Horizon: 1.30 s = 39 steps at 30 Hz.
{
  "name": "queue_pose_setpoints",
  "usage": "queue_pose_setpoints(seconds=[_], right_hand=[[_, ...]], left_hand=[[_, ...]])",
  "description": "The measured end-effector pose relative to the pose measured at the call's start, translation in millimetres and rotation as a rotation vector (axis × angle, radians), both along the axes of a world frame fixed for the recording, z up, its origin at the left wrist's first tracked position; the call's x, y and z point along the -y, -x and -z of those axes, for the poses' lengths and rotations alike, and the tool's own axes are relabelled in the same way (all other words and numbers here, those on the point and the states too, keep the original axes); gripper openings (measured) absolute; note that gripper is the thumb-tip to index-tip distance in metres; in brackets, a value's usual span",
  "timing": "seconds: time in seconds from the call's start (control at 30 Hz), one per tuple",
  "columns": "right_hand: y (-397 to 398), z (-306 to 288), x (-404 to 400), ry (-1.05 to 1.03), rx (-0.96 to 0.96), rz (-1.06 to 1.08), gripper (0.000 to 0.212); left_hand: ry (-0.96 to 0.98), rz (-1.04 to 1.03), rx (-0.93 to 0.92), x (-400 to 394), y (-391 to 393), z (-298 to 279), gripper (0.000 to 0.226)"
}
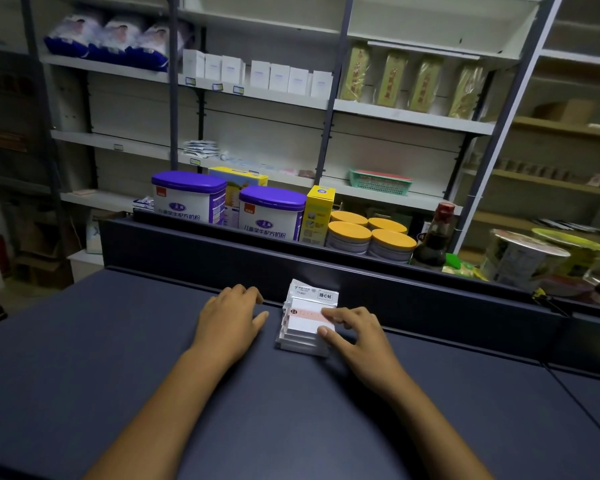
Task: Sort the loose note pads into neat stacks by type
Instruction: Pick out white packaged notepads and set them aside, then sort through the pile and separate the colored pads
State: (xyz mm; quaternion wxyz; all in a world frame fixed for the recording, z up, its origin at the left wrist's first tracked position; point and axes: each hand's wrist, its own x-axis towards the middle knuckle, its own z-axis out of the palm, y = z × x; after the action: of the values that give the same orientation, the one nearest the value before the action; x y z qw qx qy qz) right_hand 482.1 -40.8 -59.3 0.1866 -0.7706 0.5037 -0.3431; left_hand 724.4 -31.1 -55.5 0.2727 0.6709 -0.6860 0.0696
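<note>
My right hand (355,337) covers the near right corner of the stack of note pads (307,320), so I cannot see how that corner lines up. My thumb and fingers (329,315) press on the top pad (309,318) and the right edge of the stack; they rest on it, spread, without closing around it. The lower pads show only as thin white edges along the left and near sides, slightly stepped, and I cannot count them. Behind the stack another pad (312,292) stands tilted against the dark raised ledge (395,289), its printed label facing me; its lower part is hidden by the stack. The print on both is too small to read.

The stack lies flat on the dark tabletop (118,358), close to the ledge, between my two hands. Its long axis runs from near to far, angled a little to the left at the near end, with the pink band on the top pad crossing it at the far end.

My left hand (231,317) lies palm down on the tabletop just beside the stack's left side, fingers loosely curled, holding nothing; its fingertips are near the ledge.
</note>
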Motion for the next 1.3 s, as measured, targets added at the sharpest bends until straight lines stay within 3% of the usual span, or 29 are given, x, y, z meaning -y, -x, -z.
queue_pose_setpoints(seconds=[0.2, 0.5, 0.63, 1.3], right_hand=[[16, -9, -11, -0.004, 0.061, 0.016, 0.035], [119, -28, -55, 0.019, -0.491, 0.212, 0.048], [177, -38, -87, 0.02, -0.617, 0.34, 0.053], [434, -56, -332, -0.096, -0.556, 0.719, 0.052]], left_hand=[[0.063, 0.048, -0.071, -4, 12, -11, 0.026], [0.02, 0.231, 0.077, -23, 92, -43, 0.032], [-0.052, 0.339, 0.118, -39, 149, -52, 0.037], [-0.061, 0.7, 0.155, -201, 432, -69, 0.036]])
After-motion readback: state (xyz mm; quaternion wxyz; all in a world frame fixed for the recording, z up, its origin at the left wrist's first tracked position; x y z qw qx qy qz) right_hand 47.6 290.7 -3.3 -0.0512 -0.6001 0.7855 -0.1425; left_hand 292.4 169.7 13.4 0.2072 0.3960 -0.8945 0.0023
